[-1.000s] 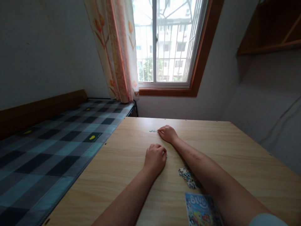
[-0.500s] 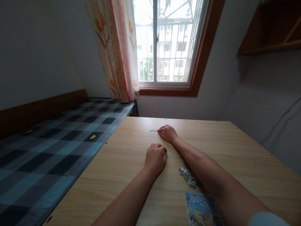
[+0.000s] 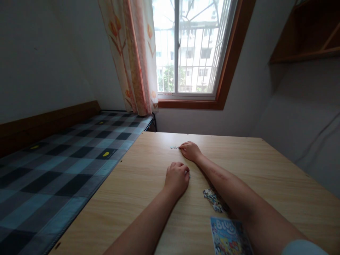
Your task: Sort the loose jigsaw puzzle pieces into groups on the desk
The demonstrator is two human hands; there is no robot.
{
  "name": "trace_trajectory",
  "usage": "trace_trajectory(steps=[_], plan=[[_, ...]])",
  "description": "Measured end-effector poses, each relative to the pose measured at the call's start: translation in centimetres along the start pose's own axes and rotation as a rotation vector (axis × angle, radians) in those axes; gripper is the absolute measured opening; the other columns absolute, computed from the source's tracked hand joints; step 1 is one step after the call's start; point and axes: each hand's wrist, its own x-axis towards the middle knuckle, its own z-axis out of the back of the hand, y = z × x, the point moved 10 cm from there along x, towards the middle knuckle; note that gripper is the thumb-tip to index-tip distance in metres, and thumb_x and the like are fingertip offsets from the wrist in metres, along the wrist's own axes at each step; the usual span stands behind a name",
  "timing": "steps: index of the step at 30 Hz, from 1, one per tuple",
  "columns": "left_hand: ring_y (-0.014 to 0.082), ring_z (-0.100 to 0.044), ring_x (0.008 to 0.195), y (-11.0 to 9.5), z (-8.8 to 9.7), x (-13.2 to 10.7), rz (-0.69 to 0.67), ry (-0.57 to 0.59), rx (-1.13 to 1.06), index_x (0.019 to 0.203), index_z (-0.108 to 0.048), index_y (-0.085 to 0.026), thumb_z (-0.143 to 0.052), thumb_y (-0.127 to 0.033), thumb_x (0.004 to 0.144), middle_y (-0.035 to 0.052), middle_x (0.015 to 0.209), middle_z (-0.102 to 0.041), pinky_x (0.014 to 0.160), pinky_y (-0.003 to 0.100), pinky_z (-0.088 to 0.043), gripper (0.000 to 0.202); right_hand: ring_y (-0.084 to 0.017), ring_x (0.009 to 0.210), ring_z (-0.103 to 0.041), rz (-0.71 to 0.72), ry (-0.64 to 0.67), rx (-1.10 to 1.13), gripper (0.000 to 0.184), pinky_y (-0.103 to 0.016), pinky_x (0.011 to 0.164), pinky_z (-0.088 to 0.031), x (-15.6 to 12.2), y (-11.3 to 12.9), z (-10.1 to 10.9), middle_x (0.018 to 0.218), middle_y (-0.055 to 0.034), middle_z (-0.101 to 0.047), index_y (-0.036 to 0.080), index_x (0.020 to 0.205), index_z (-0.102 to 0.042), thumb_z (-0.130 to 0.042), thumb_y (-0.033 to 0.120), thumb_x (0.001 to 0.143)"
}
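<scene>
A short row of joined jigsaw puzzle pieces (image 3: 174,147) lies flat toward the far side of the table. My right hand (image 3: 190,151) reaches to its right end, fingertips pinched together on a puzzle piece there. Nearer to me, my left hand (image 3: 177,176) rests curled on the tabletop, with bits of puzzle pieces (image 3: 189,175) showing at its right edge; most of what it holds is hidden. A heap of loose puzzle pieces (image 3: 213,200) lies beside my right forearm, which covers part of it.
Below the heap lies a blue picture sheet or packet (image 3: 228,236) with cartoon figures, partly under my right arm. The wooden table (image 3: 127,198) stands against a bed with a checked cover (image 3: 79,170). A window (image 3: 195,53) and a flowered curtain (image 3: 135,60) are beyond.
The view has shifted very slightly. Both hands keep the same places and the puzzle row looks unchanged.
</scene>
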Motion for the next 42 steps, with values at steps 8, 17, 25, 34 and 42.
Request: trace_trajectory(steps=[8, 17, 25, 34, 42], plan=[[0.0213, -0.058, 0.096, 0.8, 0.6, 0.3, 0.045, -0.072, -0.096, 0.093, -0.072, -0.022, -0.047, -0.025, 0.091, 0.0066, 0.098, -0.07, 0.091, 0.036, -0.043, 0.025, -0.016, 0.102, -0.062, -0.087, -0.048, 0.05, 0.03, -0.026, 0.096, -0.046, -0.4, -1.2, 0.5, 0.113, -0.002, -0.07, 0.023, 0.106, -0.074, -0.05, 0.025, 0.088], [0.0185, -0.062, 0.091, 3.3, 0.8, 0.8, 0.156, -0.13, -0.317, 0.098, -0.072, -0.02, -0.057, -0.017, 0.078, 0.0044, 0.095, -0.072, 0.088, 0.032, -0.048, 0.025, -0.015, 0.094, -0.063, -0.257, -0.103, 0.155, 0.035, -0.026, 0.094, -0.047, -0.4, -3.9, 0.7, 0.107, -0.0043, -0.07, 0.021, 0.11, -0.072, -0.051, 0.022, 0.081], [0.0217, -0.055, 0.108, 1.1, 0.1, 0.4, 0.009, 0.002, -0.148, 0.08, -0.078, -0.03, -0.059, -0.013, 0.072, 0.0003, 0.111, -0.069, 0.101, 0.037, -0.04, 0.026, -0.014, 0.096, -0.064, -0.336, -0.056, 0.315, 0.047, -0.025, 0.091, -0.049, 0.3, -6.7, -1.2, 0.117, -0.0048, -0.068, 0.02, 0.123, -0.065, -0.05, 0.022, 0.079], [0.0256, -0.053, 0.101, 2.3, 1.5, 0.3, 0.161, -0.069, 0.059, 0.083, -0.07, -0.022, -0.062, -0.032, 0.082, 0.0071, 0.1, -0.066, 0.09, 0.039, -0.04, 0.012, -0.016, 0.098, -0.065, -0.226, 0.05, 0.448, 0.044, -0.027, 0.09, -0.051, -0.8, -5.5, -1.9, 0.109, -0.003, -0.071, 0.021, 0.115, -0.07, -0.055, 0.018, 0.074], [0.0245, -0.055, 0.098, 4.4, 2.0, 0.5, 0.293, -0.189, 0.027, 0.088, -0.06, -0.02, -0.056, -0.023, 0.082, 0.0071, 0.096, -0.065, 0.087, 0.036, -0.04, 0.007, -0.02, 0.111, -0.06, 0.072, 0.033, 0.393, 0.038, -0.035, 0.102, -0.044, -3.2, -0.5, 0.5, 0.117, -0.0051, -0.067, 0.025, 0.114, -0.071, -0.066, 0.039, 0.079]])
